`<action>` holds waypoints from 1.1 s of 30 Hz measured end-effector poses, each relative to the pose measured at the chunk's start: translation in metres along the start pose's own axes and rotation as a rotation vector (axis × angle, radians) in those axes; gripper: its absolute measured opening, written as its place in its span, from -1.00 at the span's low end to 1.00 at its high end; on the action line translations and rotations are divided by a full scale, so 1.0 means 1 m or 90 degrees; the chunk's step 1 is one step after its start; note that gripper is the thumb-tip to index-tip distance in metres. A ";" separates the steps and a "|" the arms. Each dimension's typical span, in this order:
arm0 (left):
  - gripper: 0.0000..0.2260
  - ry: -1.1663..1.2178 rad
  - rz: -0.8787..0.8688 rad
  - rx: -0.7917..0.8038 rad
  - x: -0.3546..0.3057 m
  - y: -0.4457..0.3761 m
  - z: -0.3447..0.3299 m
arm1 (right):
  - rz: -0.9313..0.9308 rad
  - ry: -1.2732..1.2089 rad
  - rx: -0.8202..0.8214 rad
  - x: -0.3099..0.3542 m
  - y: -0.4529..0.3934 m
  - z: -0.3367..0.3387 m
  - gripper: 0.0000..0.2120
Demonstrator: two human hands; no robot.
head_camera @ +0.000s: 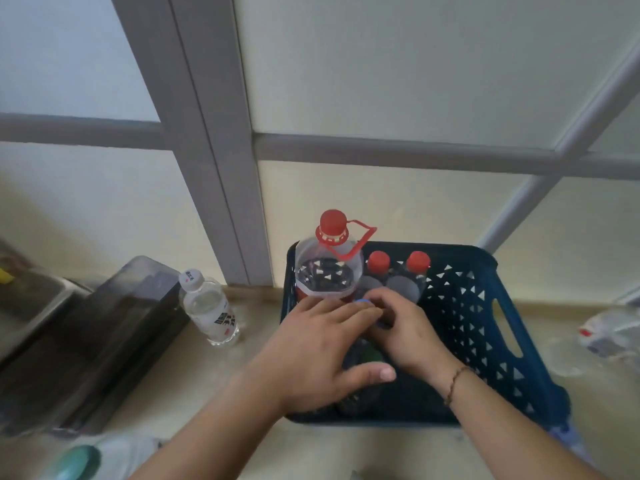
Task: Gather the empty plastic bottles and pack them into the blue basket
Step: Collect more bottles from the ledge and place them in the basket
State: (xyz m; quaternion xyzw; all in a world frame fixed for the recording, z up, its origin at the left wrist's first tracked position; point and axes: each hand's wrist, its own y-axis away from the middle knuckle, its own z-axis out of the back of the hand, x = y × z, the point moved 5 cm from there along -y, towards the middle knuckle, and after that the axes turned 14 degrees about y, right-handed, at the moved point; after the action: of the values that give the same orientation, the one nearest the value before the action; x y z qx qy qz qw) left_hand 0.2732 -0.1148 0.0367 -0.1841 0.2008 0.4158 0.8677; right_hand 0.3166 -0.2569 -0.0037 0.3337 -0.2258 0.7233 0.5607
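Observation:
The blue basket (485, 327) stands on the counter against the wall. Inside it at the back left a large clear bottle (327, 271) with a red cap and red carry handle stands upright, and beside it are two smaller red-capped bottles (398, 271). A blue-capped bottle (363, 301) with a dark green body lies in the basket under my hands. My left hand (318, 348) wraps over its body, thumb on the near side. My right hand (405, 327) has its fingers curled round its neck by the cap. A clear white-capped bottle (209, 306) stands on the counter left of the basket.
A dark smoked plastic box (104, 341) sits at the left beside a metal sink (27, 299). Crumpled clear plastic with a red and white label (613, 332) lies on the counter at the far right. A teal object (78, 462) shows at the bottom left.

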 end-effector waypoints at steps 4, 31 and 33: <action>-0.34 -0.007 -0.070 -0.098 -0.011 0.011 0.002 | -0.027 -0.037 0.062 -0.006 0.004 0.002 -0.69; -0.23 0.528 0.275 -0.111 -0.057 0.158 -0.236 | -0.054 0.174 0.069 -0.069 0.184 -0.052 -0.47; -0.19 0.650 0.222 -0.109 -0.066 0.145 -0.240 | 0.003 0.058 0.003 -0.061 0.190 -0.031 -0.46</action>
State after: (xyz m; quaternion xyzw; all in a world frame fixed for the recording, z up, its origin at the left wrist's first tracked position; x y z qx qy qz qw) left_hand 0.0728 -0.1889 -0.1564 -0.3968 0.5897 0.4263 0.5595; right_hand 0.1358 -0.3263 -0.0604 0.3011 -0.1992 0.7395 0.5681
